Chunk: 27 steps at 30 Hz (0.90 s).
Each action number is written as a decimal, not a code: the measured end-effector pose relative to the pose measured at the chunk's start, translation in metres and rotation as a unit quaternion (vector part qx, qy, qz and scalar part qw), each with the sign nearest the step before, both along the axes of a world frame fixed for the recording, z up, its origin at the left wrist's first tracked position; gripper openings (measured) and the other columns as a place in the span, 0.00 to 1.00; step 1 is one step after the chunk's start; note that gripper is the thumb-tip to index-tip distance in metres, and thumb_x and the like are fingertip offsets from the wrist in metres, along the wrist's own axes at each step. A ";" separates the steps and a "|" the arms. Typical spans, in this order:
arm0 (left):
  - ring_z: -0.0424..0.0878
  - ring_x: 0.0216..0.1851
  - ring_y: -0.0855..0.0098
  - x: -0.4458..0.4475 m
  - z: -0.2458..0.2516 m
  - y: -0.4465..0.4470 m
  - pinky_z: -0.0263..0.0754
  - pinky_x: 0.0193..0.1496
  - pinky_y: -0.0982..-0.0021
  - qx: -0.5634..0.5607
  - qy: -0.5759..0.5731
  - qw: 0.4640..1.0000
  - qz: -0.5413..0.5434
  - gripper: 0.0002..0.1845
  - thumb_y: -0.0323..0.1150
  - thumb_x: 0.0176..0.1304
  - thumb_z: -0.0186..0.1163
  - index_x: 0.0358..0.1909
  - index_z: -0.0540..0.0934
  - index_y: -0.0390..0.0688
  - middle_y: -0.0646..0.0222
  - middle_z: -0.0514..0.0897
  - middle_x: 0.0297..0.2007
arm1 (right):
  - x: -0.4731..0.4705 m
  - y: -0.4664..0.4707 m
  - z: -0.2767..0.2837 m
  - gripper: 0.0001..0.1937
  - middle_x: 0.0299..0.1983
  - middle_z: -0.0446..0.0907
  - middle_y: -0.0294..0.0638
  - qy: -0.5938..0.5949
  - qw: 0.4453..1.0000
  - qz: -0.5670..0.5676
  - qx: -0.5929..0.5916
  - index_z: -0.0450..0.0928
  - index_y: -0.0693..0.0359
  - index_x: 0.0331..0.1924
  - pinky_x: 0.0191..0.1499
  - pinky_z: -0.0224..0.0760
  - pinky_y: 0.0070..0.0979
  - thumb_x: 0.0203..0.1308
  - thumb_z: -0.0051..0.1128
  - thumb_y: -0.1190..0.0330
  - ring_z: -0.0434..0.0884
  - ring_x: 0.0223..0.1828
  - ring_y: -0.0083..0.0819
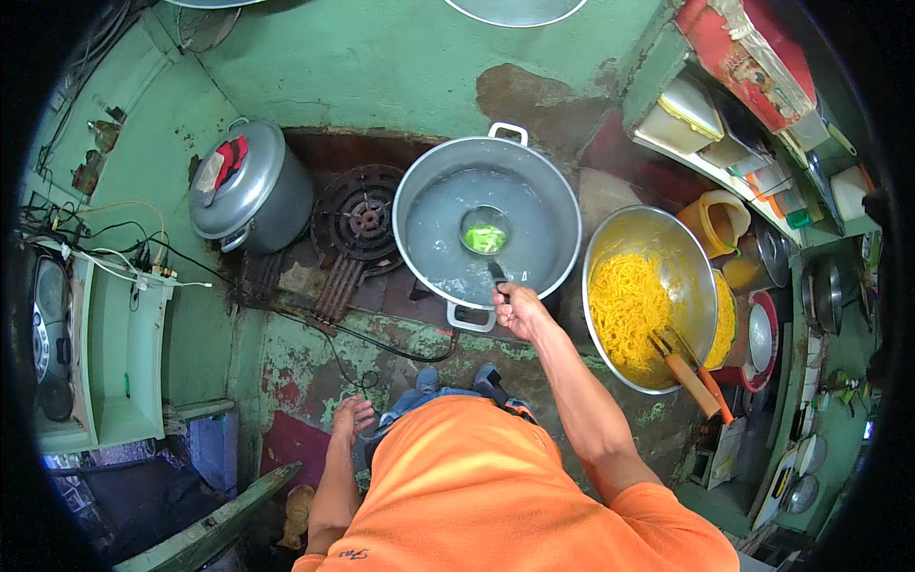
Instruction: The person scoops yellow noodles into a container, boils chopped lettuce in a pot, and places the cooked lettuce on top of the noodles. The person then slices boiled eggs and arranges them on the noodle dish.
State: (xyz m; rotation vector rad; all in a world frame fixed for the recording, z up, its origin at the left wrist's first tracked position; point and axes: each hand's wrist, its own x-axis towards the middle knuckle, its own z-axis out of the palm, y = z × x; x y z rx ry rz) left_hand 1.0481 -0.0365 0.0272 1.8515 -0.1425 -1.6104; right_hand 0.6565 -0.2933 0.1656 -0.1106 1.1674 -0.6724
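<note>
My right hand (pixel 516 312) is closed on the dark handle of a round metal strainer or ladle (pixel 485 230), held over a large aluminium pot (pixel 565 272) of cloudy liquid. Pale green cut pieces (pixel 485 239) lie in its bowl. Whether the bowl touches the liquid, I cannot tell. Low at my left side, my left hand (pixel 352 417) is empty with its fingers apart. Right of the pot, a steel bowl (pixel 704 286) contains yellow noodles (pixel 629 307) and two wooden-handled utensils (pixel 690 379).
A lidded aluminium pot (pixel 268 189) with a red cloth on top stands left of a gas burner (pixel 368 218). A black hose (pixel 386 349) runs along the counter's front. Behind the noodle bowl are a yellow pitcher (pixel 711 222) and shelves with containers. A brown animal (pixel 297 515) is by my left side.
</note>
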 end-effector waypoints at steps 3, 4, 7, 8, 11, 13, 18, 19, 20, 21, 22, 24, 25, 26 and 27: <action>0.84 0.39 0.69 -0.013 0.008 0.005 0.83 0.38 0.63 0.054 -0.004 0.998 -0.021 0.19 0.43 0.70 0.51 0.56 0.74 0.44 0.64 0.85 0.43 | -0.003 -0.011 -0.007 0.06 0.21 0.69 0.28 0.052 0.999 0.008 0.004 0.68 0.56 0.34 0.17 0.52 0.17 0.68 0.42 0.67 0.62 0.14 0.15; 0.83 0.39 0.69 -0.014 0.010 0.009 0.83 0.37 0.63 0.067 -0.010 0.997 -0.041 0.18 0.43 0.69 0.51 0.55 0.75 0.45 0.65 0.85 0.42 | -0.003 -0.013 -0.009 0.06 0.21 0.69 0.28 0.006 1.000 -0.006 -0.005 0.68 0.56 0.34 0.17 0.52 0.17 0.68 0.42 0.67 0.61 0.14 0.15; 0.83 0.37 0.69 -0.015 0.013 0.032 0.82 0.37 0.62 0.021 -0.021 0.998 0.053 0.17 0.44 0.69 0.51 0.53 0.75 0.45 0.66 0.85 0.42 | -0.005 -0.022 -0.012 0.06 0.21 0.69 0.28 -0.001 1.000 0.006 -0.011 0.68 0.56 0.33 0.17 0.52 0.17 0.68 0.42 0.67 0.61 0.14 0.15; 0.83 0.37 0.69 -0.015 0.012 0.041 0.82 0.37 0.63 0.028 -0.001 0.998 0.055 0.17 0.43 0.70 0.50 0.52 0.75 0.45 0.66 0.85 0.42 | -0.005 -0.022 -0.013 0.06 0.21 0.69 0.28 0.039 0.999 0.013 0.015 0.68 0.56 0.33 0.17 0.52 0.17 0.68 0.42 0.67 0.61 0.15 0.16; 0.83 0.36 0.69 -0.017 0.007 0.068 0.82 0.38 0.64 0.067 0.001 0.996 0.062 0.16 0.43 0.70 0.48 0.52 0.75 0.46 0.67 0.85 0.42 | -0.006 -0.029 -0.013 0.06 0.21 0.68 0.30 -0.023 1.000 0.002 -0.009 0.67 0.57 0.33 0.16 0.52 0.18 0.68 0.43 0.67 0.61 0.14 0.16; 0.84 0.35 0.69 -0.021 0.002 0.082 0.82 0.37 0.64 0.115 -0.037 0.990 0.072 0.16 0.42 0.71 0.47 0.52 0.75 0.46 0.67 0.85 0.42 | -0.006 -0.029 -0.012 0.06 0.21 0.69 0.30 0.002 0.999 0.031 -0.016 0.67 0.57 0.33 0.16 0.52 0.18 0.68 0.43 0.67 0.61 0.14 0.17; 0.84 0.36 0.71 -0.037 -0.010 0.084 0.78 0.33 0.64 0.076 0.000 0.995 0.065 0.16 0.43 0.70 0.47 0.52 0.75 0.48 0.68 0.85 0.44 | 0.000 -0.031 -0.009 0.06 0.20 0.67 0.28 0.025 0.998 0.029 -0.040 0.68 0.59 0.36 0.17 0.50 0.17 0.69 0.42 0.68 0.59 0.14 0.15; 0.84 0.36 0.72 -0.041 -0.009 0.083 0.77 0.32 0.64 0.096 -0.012 0.993 0.062 0.16 0.43 0.70 0.48 0.52 0.76 0.49 0.69 0.86 0.44 | 0.001 -0.032 -0.010 0.06 0.20 0.67 0.28 0.039 0.998 0.041 -0.021 0.68 0.59 0.36 0.17 0.50 0.17 0.69 0.42 0.68 0.59 0.14 0.15; 0.84 0.37 0.71 -0.044 -0.007 0.081 0.77 0.33 0.64 0.069 0.000 0.995 0.070 0.16 0.43 0.70 0.48 0.52 0.76 0.48 0.69 0.85 0.44 | 0.001 -0.032 -0.010 0.06 0.20 0.67 0.28 0.040 0.998 0.044 -0.027 0.68 0.59 0.36 0.17 0.50 0.16 0.69 0.42 0.68 0.59 0.14 0.15; 0.84 0.38 0.71 -0.046 -0.005 0.074 0.77 0.33 0.64 0.061 0.003 0.994 0.087 0.16 0.43 0.70 0.48 0.52 0.76 0.48 0.69 0.85 0.44 | 0.001 -0.034 -0.011 0.06 0.20 0.67 0.28 0.038 0.998 0.044 -0.038 0.68 0.59 0.36 0.17 0.50 0.16 0.69 0.42 0.68 0.59 0.14 0.14; 0.84 0.39 0.71 -0.047 -0.002 0.070 0.77 0.34 0.64 0.050 0.008 0.994 0.097 0.16 0.43 0.70 0.48 0.52 0.76 0.48 0.69 0.85 0.44 | 0.001 -0.035 -0.012 0.06 0.20 0.68 0.28 0.074 0.996 0.038 -0.015 0.67 0.59 0.36 0.17 0.51 0.17 0.69 0.41 0.68 0.59 0.14 0.14; 0.83 0.40 0.70 -0.047 0.005 0.060 0.78 0.37 0.63 0.075 -0.007 0.995 0.063 0.17 0.44 0.69 0.49 0.53 0.75 0.47 0.69 0.85 0.44 | 0.000 -0.038 -0.014 0.06 0.21 0.69 0.30 0.042 0.998 0.035 -0.020 0.67 0.58 0.35 0.17 0.51 0.18 0.68 0.42 0.68 0.61 0.15 0.16; 0.83 0.41 0.70 -0.047 0.007 0.055 0.78 0.38 0.62 0.078 -0.020 0.996 0.041 0.18 0.44 0.69 0.50 0.53 0.75 0.46 0.69 0.85 0.44 | 0.000 -0.039 -0.015 0.06 0.21 0.69 0.31 0.036 0.999 0.027 -0.027 0.67 0.57 0.34 0.17 0.51 0.19 0.67 0.43 0.67 0.62 0.15 0.17; 0.83 0.42 0.70 -0.046 0.010 0.052 0.78 0.39 0.62 0.065 -0.014 0.996 0.058 0.18 0.45 0.69 0.50 0.54 0.75 0.46 0.69 0.85 0.44 | -0.001 -0.039 -0.015 0.05 0.21 0.69 0.31 0.011 0.998 0.023 -0.048 0.67 0.57 0.34 0.17 0.51 0.19 0.67 0.43 0.68 0.62 0.15 0.18; 0.82 0.43 0.69 -0.043 0.011 0.049 0.79 0.40 0.61 0.047 -0.012 0.997 0.068 0.19 0.45 0.69 0.50 0.54 0.75 0.46 0.69 0.85 0.44 | -0.001 -0.039 -0.016 0.05 0.21 0.69 0.31 0.039 0.999 0.025 -0.028 0.67 0.58 0.34 0.17 0.51 0.19 0.67 0.43 0.68 0.62 0.15 0.18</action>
